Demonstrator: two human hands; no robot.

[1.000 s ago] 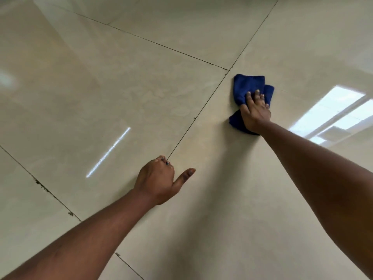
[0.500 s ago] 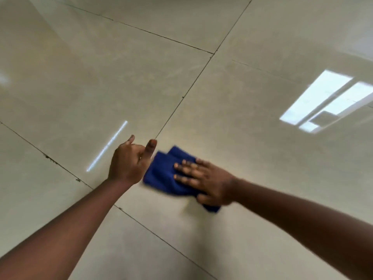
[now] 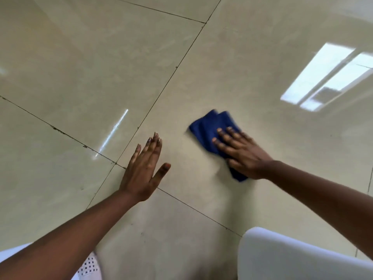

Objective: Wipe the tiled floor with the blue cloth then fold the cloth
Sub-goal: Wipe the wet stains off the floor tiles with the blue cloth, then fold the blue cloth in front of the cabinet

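Note:
A bunched blue cloth (image 3: 207,128) lies on the glossy beige tiled floor (image 3: 101,67), right of centre. My right hand (image 3: 240,151) presses flat on the cloth with fingers spread, covering its near half; a corner of the cloth pokes out below the wrist. My left hand (image 3: 146,168) rests flat on the bare tile to the left of the cloth, fingers extended and thumb out, holding nothing. A gap of bare tile separates the two hands.
Dark grout lines (image 3: 173,71) cross the floor and meet near my left hand. A bright window reflection (image 3: 327,77) shines at the right. White clothing over my knee (image 3: 292,257) fills the bottom right, and dotted white fabric (image 3: 88,267) shows at the bottom left.
My right hand swept the cloth from the far tile toward my left hand, then back out to the right. My left hand opened from a loose fist to lie flat.

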